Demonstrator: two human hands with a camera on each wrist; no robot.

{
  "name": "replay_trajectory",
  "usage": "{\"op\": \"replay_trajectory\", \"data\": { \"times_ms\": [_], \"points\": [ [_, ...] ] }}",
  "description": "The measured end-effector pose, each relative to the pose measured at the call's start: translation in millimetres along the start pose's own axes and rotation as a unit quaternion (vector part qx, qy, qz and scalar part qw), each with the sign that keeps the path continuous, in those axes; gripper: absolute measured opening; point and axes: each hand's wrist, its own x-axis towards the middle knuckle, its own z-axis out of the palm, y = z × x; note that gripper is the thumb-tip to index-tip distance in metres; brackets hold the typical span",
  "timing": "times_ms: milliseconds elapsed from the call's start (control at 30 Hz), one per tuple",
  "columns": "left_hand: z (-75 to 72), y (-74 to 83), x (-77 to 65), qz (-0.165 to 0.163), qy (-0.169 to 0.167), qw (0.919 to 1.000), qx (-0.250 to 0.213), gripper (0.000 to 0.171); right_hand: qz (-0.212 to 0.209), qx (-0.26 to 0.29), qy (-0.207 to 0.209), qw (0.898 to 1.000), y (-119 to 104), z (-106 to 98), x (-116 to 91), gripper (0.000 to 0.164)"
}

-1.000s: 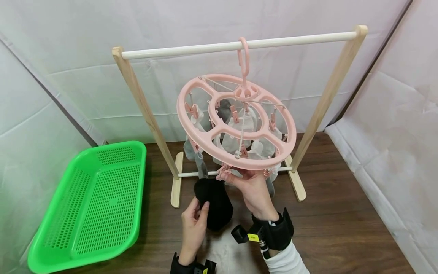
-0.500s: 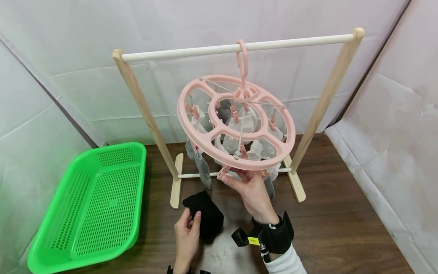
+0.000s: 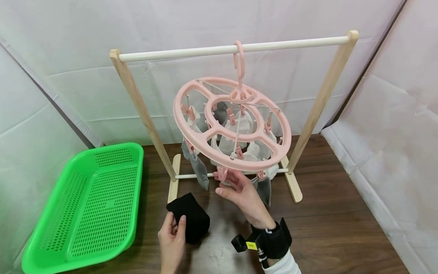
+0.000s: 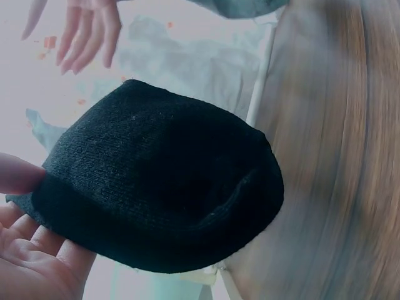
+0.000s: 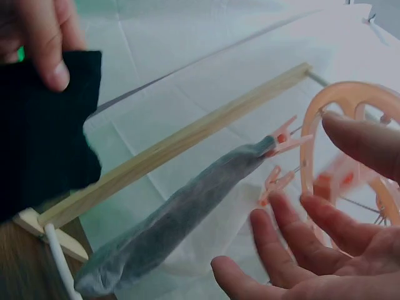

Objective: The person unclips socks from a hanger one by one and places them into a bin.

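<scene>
A black knit sock (image 3: 191, 219) is pinched at its upper edge between the thumb and fingers of my left hand (image 3: 171, 238), over the floor left of centre. In the left wrist view the sock (image 4: 162, 181) hangs wide and spread out. My right hand (image 3: 246, 198) is just under the front rim of a pink round clip hanger (image 3: 251, 165), fingers spread and loosely bent. Beside its fingertips dangles a pink clothespin (image 3: 222, 173), blurred in the right wrist view; thumb and fingers stand apart there. A grey sock (image 5: 181, 219) hangs from another clip left of this hand.
The hanger hooks over the white bar (image 3: 191, 52) of a wooden rack (image 3: 318, 106). Several white and grey pieces hang under its ring. A green plastic basket (image 3: 109, 203) stands at the left on the dark wood floor (image 3: 342, 228). White cloth walls (image 3: 386, 114) surround it all.
My left hand has drawn the black sock left and down, away from the hanger. My right thumb has come off the front clothespin, and its fingers have loosened.
</scene>
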Motion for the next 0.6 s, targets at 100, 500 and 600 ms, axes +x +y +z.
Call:
{"op": "replay_trajectory", "data": {
  "times_ms": [100,500,600],
  "points": [
    [-7.5,1.3,0.6,-0.006,0.009,0.9997,0.020,0.010,0.023,0.002,-0.025,0.999,6,0,-2,0.059],
    [-31.0,8.2,11.3,0.011,0.056,0.9947,0.086,0.017,0.037,-0.016,-0.166,0.985,36,12,-17,0.031],
    [-38.5,9.4,20.2,0.028,0.060,0.9940,0.087,0.017,0.038,-0.023,-0.198,0.979,39,15,-18,0.026]
  ]
}}
